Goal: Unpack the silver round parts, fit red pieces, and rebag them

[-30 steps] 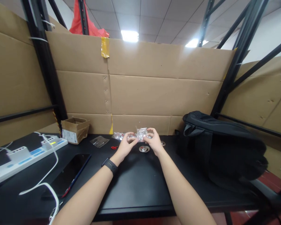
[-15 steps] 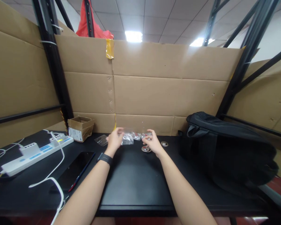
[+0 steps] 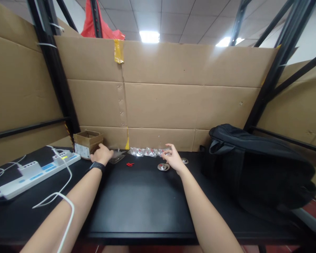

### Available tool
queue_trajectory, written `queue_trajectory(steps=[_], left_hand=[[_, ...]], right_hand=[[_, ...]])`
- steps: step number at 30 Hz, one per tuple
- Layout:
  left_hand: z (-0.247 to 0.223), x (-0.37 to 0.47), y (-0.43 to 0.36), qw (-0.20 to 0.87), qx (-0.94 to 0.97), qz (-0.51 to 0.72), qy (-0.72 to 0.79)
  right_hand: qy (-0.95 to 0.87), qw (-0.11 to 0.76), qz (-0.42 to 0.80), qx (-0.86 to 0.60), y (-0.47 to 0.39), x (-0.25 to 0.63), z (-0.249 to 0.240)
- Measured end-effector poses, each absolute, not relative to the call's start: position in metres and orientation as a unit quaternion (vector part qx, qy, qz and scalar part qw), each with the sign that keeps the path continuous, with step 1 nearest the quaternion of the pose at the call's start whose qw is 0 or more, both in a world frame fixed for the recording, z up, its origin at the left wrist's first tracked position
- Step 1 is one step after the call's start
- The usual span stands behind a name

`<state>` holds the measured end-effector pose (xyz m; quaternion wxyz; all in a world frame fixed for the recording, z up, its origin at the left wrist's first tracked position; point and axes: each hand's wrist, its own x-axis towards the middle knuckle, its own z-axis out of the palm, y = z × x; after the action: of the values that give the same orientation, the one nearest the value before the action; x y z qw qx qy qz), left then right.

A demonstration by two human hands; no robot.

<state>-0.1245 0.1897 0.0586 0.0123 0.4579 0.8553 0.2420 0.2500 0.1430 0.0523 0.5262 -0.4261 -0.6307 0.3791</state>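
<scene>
My left hand (image 3: 102, 154) is at the right side of a small open cardboard box (image 3: 91, 140). Its fingers look spread and nothing shows in them; whether they touch the box I cannot tell. Clear plastic bags (image 3: 117, 156) lie just right of this hand. My right hand (image 3: 173, 159) hovers with fingers apart and holds nothing. Below its fingertips are overlapping round metal discs (image 3: 163, 167), and another disc (image 3: 184, 160) lies partly behind the hand. Along the back runs a row of clear-wrapped shiny pieces (image 3: 150, 152) with red spots. Small red pieces (image 3: 130, 164) lie between my hands.
A white power strip (image 3: 39, 175) with plugged-in chargers and a loose white cable (image 3: 64, 196) occupies the left side. A large black bag (image 3: 258, 172) stands at the right. Cardboard panels (image 3: 160, 105) wall off the back and sides, tied to black metal posts (image 3: 52, 70).
My left hand has moved left to the cardboard box and no longer has the clear plastic at its fingers. Small red pieces now show on the table. The right hand stays nearly in place.
</scene>
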Motion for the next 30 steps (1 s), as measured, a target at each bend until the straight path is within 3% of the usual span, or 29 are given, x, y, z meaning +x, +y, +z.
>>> queue_trajectory(steps=[11, 14, 17, 19, 23, 26, 30], left_hand=[[0.061, -0.116, 0.173, -0.044, 0.525, 0.188, 0.829], [0.064, -0.112, 0.165, -0.127, 0.54, 0.206, 0.806], [0.071, -0.099, 0.157, -0.211, 0.58, 0.252, 0.746], [0.077, -0.086, 0.155, -0.169, 0.664, 0.244, 0.687], [0.079, -0.041, 0.153, 0.039, 0.834, 0.136, 0.533], [0.069, -0.001, 0.148, 0.1, 0.877, 0.165, 0.439], [0.05, 0.03, 0.137, 0.058, 0.856, 0.284, 0.428]], right_hand=[[-0.652, 0.514, 0.34, -0.442, 0.144, 0.256, 0.052], [-0.678, 0.497, 0.28, -0.463, 0.145, 0.26, 0.052], [-0.737, 0.424, 0.198, -0.488, 0.145, 0.266, 0.052], [-0.783, 0.344, 0.17, -0.489, 0.144, 0.271, 0.051], [-0.82, 0.211, 0.204, -0.491, 0.142, 0.276, 0.046], [-0.818, 0.21, 0.212, -0.492, 0.142, 0.274, 0.04], [-0.816, 0.242, 0.199, -0.485, 0.144, 0.269, 0.034]])
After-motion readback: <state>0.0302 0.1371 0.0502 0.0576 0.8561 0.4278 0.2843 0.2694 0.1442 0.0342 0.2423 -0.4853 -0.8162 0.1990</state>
